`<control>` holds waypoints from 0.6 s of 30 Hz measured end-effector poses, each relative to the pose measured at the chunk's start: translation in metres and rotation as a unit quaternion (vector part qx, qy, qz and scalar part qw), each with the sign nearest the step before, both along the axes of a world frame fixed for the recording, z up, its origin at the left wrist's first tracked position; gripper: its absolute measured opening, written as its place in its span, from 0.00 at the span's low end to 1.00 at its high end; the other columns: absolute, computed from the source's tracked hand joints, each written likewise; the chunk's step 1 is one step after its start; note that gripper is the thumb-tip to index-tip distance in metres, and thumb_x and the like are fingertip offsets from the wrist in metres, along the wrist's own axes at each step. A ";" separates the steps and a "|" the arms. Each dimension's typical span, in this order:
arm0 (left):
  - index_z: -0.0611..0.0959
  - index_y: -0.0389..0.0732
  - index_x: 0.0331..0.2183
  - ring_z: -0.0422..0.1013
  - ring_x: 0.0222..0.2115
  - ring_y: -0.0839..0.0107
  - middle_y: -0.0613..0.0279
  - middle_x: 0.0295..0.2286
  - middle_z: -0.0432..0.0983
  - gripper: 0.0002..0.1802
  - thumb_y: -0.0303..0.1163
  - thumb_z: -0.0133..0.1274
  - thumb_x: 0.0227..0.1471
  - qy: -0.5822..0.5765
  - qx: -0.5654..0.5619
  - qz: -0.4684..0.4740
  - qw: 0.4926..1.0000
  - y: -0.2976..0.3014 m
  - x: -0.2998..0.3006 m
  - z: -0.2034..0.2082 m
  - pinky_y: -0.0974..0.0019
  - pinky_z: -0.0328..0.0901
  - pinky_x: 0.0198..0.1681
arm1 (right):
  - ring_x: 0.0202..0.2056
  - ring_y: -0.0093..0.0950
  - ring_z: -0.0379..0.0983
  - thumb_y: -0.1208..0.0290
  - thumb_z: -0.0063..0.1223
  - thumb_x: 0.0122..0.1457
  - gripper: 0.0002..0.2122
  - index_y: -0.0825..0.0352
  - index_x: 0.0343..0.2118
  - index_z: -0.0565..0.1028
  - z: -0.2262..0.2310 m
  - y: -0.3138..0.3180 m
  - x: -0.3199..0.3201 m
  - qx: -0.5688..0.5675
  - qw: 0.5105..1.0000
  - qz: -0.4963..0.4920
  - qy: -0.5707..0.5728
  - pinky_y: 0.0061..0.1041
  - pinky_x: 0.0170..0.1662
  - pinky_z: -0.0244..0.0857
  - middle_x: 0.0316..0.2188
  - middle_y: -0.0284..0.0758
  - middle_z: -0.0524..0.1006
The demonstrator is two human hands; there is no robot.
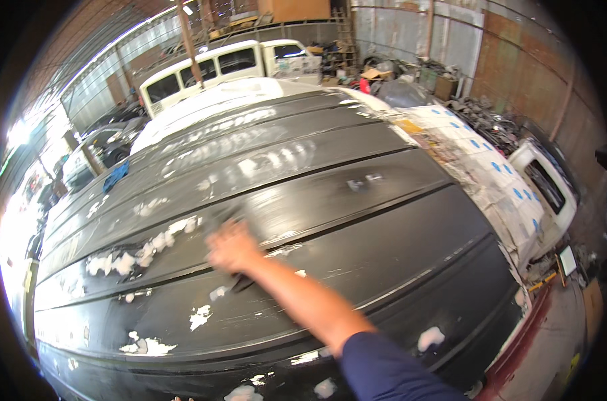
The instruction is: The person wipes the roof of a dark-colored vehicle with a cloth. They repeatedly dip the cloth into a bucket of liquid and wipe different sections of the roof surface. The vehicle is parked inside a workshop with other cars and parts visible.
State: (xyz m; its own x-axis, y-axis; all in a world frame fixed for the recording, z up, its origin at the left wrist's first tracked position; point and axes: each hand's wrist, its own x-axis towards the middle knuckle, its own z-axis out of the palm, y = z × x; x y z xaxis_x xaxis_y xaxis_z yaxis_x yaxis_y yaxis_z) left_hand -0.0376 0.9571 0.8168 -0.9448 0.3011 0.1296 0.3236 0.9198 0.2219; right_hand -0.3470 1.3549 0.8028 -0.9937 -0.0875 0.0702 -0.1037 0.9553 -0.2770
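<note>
A broad, dark ribbed vehicle roof (410,230) fills the near and middle ground, its long seams running from near left toward far right. The right hand (233,247) lies against it left of the middle, palm down, its forearm coming in from the near right in a navy sleeve (390,367). The fingers are blurred and look slightly bent; whether anything is held flat beneath the palm, I cannot tell. Of the left hand (177,399), only what look like fingertips show at the near edge, so its grip cannot be judged.

Just left of the right hand runs a chain of ragged white patches (146,250), and smaller pale spots dot the near part of the roof. The seams beyond the hand carry cloudy, dull smears and bright reflections. A blue cloth (116,176) rests on the far left part of the roof.

To the right, a paper-covered panel (474,157) bears short strips of blue tape (496,167), and beside it stands a white vehicle frame (559,224) with a dark window. On the far side are a white van (230,63), a dark car (109,138) to the left, and a rust-stained metal wall (524,67) to the right.
</note>
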 end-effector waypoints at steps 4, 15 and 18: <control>0.67 0.40 0.65 0.45 0.68 0.36 0.38 0.67 0.53 0.38 0.46 0.53 0.58 0.012 0.017 -0.003 1.000 -0.003 0.002 -0.001 0.36 0.37 0.71 | 0.75 0.44 0.39 0.49 0.36 0.68 0.29 0.56 0.70 0.62 0.018 -0.159 0.044 -0.041 0.985 0.167 -0.007 0.56 0.74 0.28 0.75 0.41 0.49; 0.67 0.42 0.65 0.45 0.69 0.39 0.41 0.67 0.55 0.37 0.46 0.53 0.59 0.067 -0.037 -0.001 0.997 -0.007 0.012 -0.010 0.34 0.34 0.71 | 0.71 0.44 0.51 0.45 0.41 0.65 0.27 0.55 0.61 0.73 -0.008 0.047 0.204 0.042 0.993 -0.083 0.070 0.59 0.69 0.41 0.70 0.38 0.61; 0.68 0.43 0.65 0.45 0.69 0.41 0.43 0.67 0.55 0.36 0.46 0.53 0.59 0.072 -0.064 -0.010 0.995 -0.003 0.012 -0.013 0.33 0.34 0.70 | 0.72 0.49 0.46 0.41 0.37 0.67 0.32 0.55 0.68 0.64 0.005 0.168 0.259 0.077 0.954 -0.289 -0.030 0.61 0.70 0.37 0.73 0.40 0.55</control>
State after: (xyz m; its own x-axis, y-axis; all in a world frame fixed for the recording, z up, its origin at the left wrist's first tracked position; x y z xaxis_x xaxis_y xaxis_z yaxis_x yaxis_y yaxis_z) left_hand -0.0253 0.9544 0.8040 -0.9129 0.3416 0.2234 0.3613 0.9309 0.0529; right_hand -0.0879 1.5231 0.8082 -0.8814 0.4706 0.0422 0.4632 0.8783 -0.1184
